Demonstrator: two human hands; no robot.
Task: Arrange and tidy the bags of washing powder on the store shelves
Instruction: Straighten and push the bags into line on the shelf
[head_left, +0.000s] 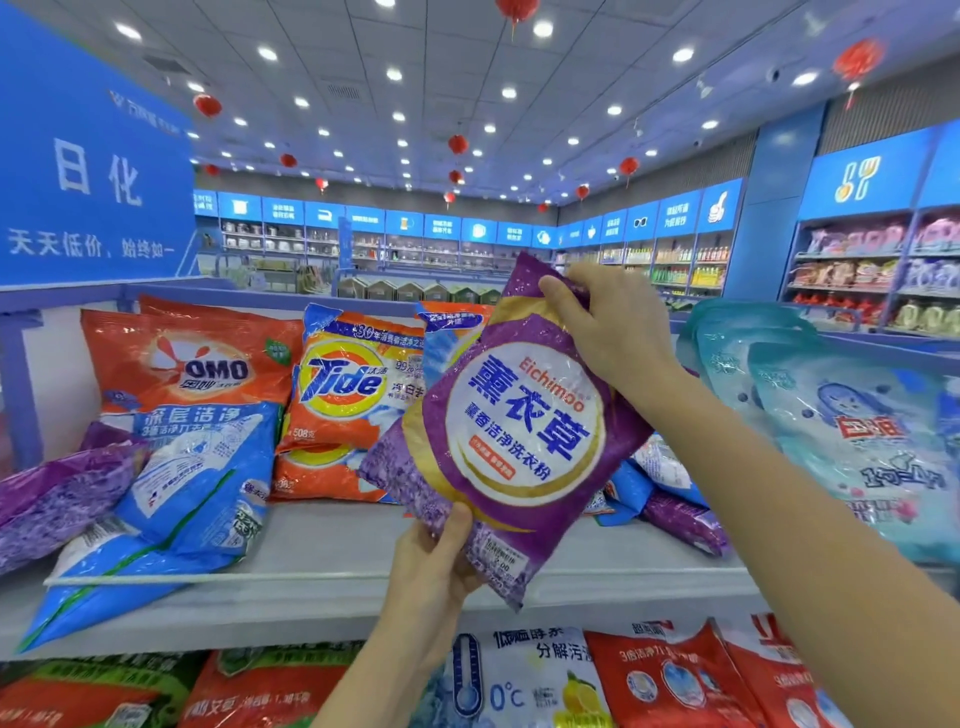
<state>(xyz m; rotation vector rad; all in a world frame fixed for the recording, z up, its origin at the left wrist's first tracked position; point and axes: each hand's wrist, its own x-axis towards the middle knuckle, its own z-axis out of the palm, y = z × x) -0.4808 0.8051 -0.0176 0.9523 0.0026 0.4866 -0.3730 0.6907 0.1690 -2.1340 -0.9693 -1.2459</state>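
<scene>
I hold a purple lavender washing-powder bag (514, 426) tilted in the air in front of the top shelf (332, 540). My right hand (613, 327) grips its upper corner; my left hand (436, 556) pinches its lower edge with the thumb on the front. Behind it stand an orange OMO bag (192, 364) and orange Tide bags (353, 384). A blue bag (192, 488) lies slumped over the shelf's front rail, next to another purple bag (57, 499) at the left. More blue and purple bags (675, 504) lie behind my right forearm.
Large pale-blue bags (852, 431) stand at the shelf's right end. The lower shelf holds green, red and white bags (524, 680). A blue sign (93, 171) hangs at the upper left. Store aisles and wall shelves (857, 270) fill the background.
</scene>
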